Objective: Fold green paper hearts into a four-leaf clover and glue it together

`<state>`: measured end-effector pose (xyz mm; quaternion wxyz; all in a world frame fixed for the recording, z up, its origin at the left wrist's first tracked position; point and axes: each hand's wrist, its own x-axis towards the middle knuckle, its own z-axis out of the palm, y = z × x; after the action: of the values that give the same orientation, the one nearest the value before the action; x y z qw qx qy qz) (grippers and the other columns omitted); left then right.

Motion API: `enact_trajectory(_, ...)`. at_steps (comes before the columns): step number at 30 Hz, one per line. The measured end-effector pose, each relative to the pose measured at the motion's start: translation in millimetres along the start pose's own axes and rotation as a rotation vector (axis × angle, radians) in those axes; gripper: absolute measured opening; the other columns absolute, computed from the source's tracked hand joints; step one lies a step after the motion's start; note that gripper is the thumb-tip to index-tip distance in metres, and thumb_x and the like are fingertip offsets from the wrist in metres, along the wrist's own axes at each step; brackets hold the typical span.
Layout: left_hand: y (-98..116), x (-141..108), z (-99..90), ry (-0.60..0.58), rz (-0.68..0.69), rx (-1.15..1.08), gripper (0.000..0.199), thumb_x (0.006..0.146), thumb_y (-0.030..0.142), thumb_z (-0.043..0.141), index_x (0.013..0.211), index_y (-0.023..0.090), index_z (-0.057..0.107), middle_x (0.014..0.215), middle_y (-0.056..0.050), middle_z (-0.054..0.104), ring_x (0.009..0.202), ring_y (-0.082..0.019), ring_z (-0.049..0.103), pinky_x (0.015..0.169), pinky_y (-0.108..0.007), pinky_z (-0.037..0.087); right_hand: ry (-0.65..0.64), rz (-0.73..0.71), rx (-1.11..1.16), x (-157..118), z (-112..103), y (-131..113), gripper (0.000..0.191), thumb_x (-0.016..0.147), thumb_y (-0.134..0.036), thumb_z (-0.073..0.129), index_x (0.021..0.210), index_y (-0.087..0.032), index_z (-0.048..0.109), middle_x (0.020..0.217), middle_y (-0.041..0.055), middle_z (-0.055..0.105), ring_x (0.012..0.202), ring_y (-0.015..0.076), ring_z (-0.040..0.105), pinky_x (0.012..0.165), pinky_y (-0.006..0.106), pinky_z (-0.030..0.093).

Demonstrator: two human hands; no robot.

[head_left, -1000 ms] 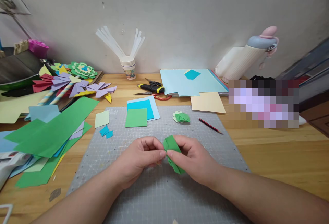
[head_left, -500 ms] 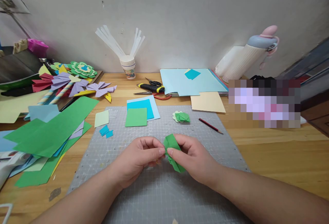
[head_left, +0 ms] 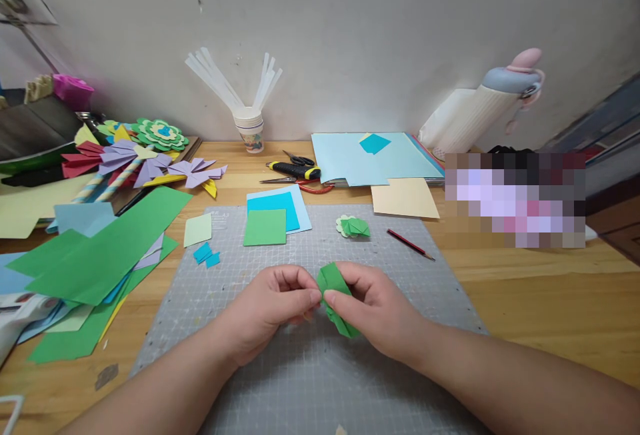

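A folded green paper piece is held over the grey cutting mat. My right hand pinches it between thumb and fingers from the right. At its left edge, my left hand has thumb and fingertips pressed together, touching the paper's edge. Behind the hands lies a small scalloped pale piece with folded green paper on it. Green and blue square sheets are stacked farther left, near a pale green square and small blue pieces.
A red-black pencil lies on the mat's right. Scissors and a yellow-black tool sit behind, beside a light blue sheet stack. A paper cup holds white strips. Green paper scraps and paper flowers cover the left; a bottle leans right.
The green paper piece has tilted very slightly in my fingers. Both hands remain nearly where they were.
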<state>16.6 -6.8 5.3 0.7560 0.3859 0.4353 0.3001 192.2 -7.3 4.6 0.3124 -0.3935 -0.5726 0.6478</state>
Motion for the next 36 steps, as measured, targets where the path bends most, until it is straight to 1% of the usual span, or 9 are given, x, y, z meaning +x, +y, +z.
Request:
enact_trajectory(7, -0.1, 0.6, 1.1, 0.005, 0.029, 0.031, 0.020, 0.067, 0.028, 0.071, 0.063, 0.016, 0.056, 0.051, 0.006, 0.046, 0.049, -0.006, 0.034, 0.050, -0.023, 0.025, -0.009, -0.006, 0.001, -0.9, -0.4, 2.3, 0.019, 0.081, -0.026, 0.054, 0.066, -0.018, 0.047, 0.060, -0.0043, 0.041, 0.054, 0.0084, 0.036, 0.047, 0.020, 0.031)
enact_trajectory(12, 1.1, 0.1, 0.7, 0.034, 0.057, 0.088, 0.023, 0.067, 0.030, 0.072, 0.063, 0.016, 0.054, 0.051, 0.006, 0.044, 0.049, -0.007, 0.033, 0.050, -0.022, 0.023, -0.056, 0.042, 0.019, -0.5, -0.3, 0.1, 0.022, 0.082, -0.028, 0.054, 0.065, -0.017, 0.047, 0.059, -0.0045, 0.040, 0.053, 0.0078, 0.035, 0.047, 0.020, 0.031)
enact_trajectory(16, 2.8, -1.1, 2.6, 0.019, 0.043, 0.044, 0.022, 0.073, 0.035, 0.066, 0.070, 0.016, 0.056, 0.056, 0.003, 0.050, 0.052, -0.008, 0.040, 0.051, -0.022, 0.029, -0.022, 0.035, 0.033, 0.4, 0.2, -1.8, 0.021, 0.082, -0.032, 0.054, 0.068, -0.016, 0.055, 0.062, -0.0021, 0.049, 0.054, 0.0086, 0.040, 0.048, 0.020, 0.033)
enact_trajectory(18, 2.6, -1.0, 3.3, 0.010, 0.057, 0.053, 0.021, 0.076, 0.036, 0.064, 0.072, 0.017, 0.056, 0.058, 0.003, 0.051, 0.052, -0.008, 0.042, 0.051, -0.022, 0.030, -0.005, 0.030, 0.036, 0.9, 0.0, -1.3, 0.022, 0.082, -0.034, 0.055, 0.069, -0.016, 0.057, 0.064, -0.0011, 0.052, 0.055, 0.0092, 0.042, 0.049, 0.021, 0.034)
enact_trajectory(23, 0.3, 0.2, 3.7, 0.043, 0.097, 0.119, 0.020, 0.073, 0.030, 0.068, 0.069, 0.016, 0.054, 0.058, 0.004, 0.050, 0.052, -0.007, 0.041, 0.051, -0.022, 0.031, 0.018, 0.035, 0.037, 2.4, -1.0, 1.5, 0.022, 0.082, -0.035, 0.056, 0.069, -0.017, 0.055, 0.062, -0.0023, 0.049, 0.055, 0.0093, 0.041, 0.049, 0.021, 0.035)
enact_trajectory(28, 0.2, -0.2, 4.5, 0.047, 0.107, 0.108, 0.018, 0.074, 0.029, 0.066, 0.068, 0.016, 0.054, 0.056, 0.005, 0.048, 0.051, -0.007, 0.040, 0.051, -0.022, 0.030, 0.019, 0.055, 0.014, 2.2, -0.7, -0.9, 0.024, 0.081, -0.036, 0.057, 0.067, -0.017, 0.053, 0.061, -0.0025, 0.047, 0.056, 0.0096, 0.041, 0.049, 0.021, 0.035)
enact_trajectory(33, 1.4, -1.1, 5.5, 0.058, 0.140, 0.157, 0.022, 0.072, 0.029, 0.066, 0.064, 0.017, 0.050, 0.059, 0.005, 0.044, 0.053, -0.007, 0.035, 0.051, -0.022, 0.026, 0.014, 0.059, -0.003, 0.1, -0.2, -0.2, 0.022, 0.080, -0.031, 0.057, 0.067, -0.018, 0.046, 0.063, -0.0043, 0.040, 0.057, 0.0091, 0.038, 0.051, 0.020, 0.034)
enact_trajectory(36, 2.6, -1.8, 6.9, 0.047, 0.148, 0.204, 0.019, 0.073, 0.028, 0.062, 0.065, 0.017, 0.049, 0.059, 0.005, 0.043, 0.054, -0.008, 0.035, 0.052, -0.023, 0.026, -0.012, 0.051, 0.000, -0.3, 0.5, 1.4, 0.019, 0.082, -0.029, 0.055, 0.068, -0.018, 0.048, 0.064, -0.0039, 0.042, 0.058, 0.0091, 0.039, 0.052, 0.020, 0.035)
